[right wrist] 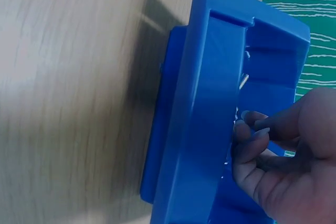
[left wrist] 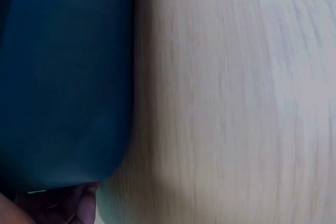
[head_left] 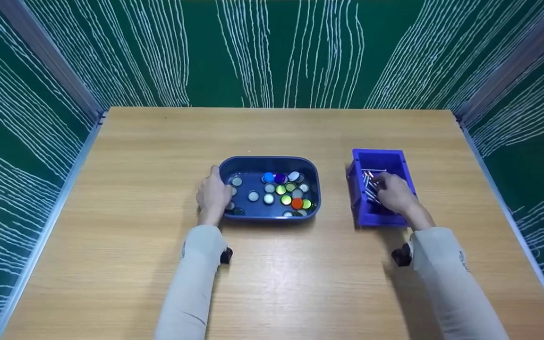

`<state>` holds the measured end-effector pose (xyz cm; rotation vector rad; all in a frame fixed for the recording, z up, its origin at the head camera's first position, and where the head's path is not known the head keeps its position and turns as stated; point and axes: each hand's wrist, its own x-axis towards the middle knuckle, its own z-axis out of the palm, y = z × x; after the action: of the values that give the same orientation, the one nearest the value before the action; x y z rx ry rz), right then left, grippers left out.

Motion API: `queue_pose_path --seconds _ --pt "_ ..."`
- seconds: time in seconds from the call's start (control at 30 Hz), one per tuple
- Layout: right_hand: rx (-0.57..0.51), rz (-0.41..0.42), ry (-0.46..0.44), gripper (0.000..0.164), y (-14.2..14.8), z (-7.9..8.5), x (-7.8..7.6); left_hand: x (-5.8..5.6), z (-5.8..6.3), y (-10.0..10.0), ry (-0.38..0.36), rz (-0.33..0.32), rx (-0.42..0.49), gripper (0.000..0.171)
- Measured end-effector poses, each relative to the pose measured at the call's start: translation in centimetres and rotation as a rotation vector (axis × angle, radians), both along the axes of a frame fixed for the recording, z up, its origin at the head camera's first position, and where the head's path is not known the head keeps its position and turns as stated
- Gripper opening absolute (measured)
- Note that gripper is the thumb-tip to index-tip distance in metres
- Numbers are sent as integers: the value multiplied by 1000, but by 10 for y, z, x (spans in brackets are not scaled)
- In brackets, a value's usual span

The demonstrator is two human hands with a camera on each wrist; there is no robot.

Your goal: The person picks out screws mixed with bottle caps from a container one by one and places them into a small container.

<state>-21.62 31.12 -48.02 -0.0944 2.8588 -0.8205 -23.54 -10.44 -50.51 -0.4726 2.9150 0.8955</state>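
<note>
In the head view, my left hand [head_left: 213,194] grips the left end of a dark blue tray [head_left: 272,217] with rounded corners. The left wrist view shows its fingers [left wrist: 84,208] curled at the tray's outer wall [left wrist: 68,87]. Inside the tray lie several small round discs [head_left: 268,198], silver, yellow-green, blue and orange. To the right, my right hand [head_left: 397,193] reaches into a blue bin [head_left: 379,220] holding a loose pile of silver screws [head_left: 371,192]. Its fingertips bunch together over them in the right wrist view; I cannot tell whether a screw is between them.
Both containers stand on a wooden table [head_left: 276,274], with a gap of bare wood between them. Green walls with white streaks [head_left: 239,52] enclose the back and sides. Dark wrist cameras [head_left: 402,255] hang at both sleeves.
</note>
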Motion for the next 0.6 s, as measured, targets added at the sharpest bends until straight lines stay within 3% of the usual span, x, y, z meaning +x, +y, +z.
queue_pose_path --seconds 0.2,0.37,0.6 --pt "-12 4 30 36 -5 1 2 2 1 0 -17 -2 -2 46" --pt "-44 0 -8 37 -8 5 4 4 4 0 -48 -25 -34 44" --pt "-57 0 16 37 -12 18 2 0 6 -4 -57 -60 -41 50"
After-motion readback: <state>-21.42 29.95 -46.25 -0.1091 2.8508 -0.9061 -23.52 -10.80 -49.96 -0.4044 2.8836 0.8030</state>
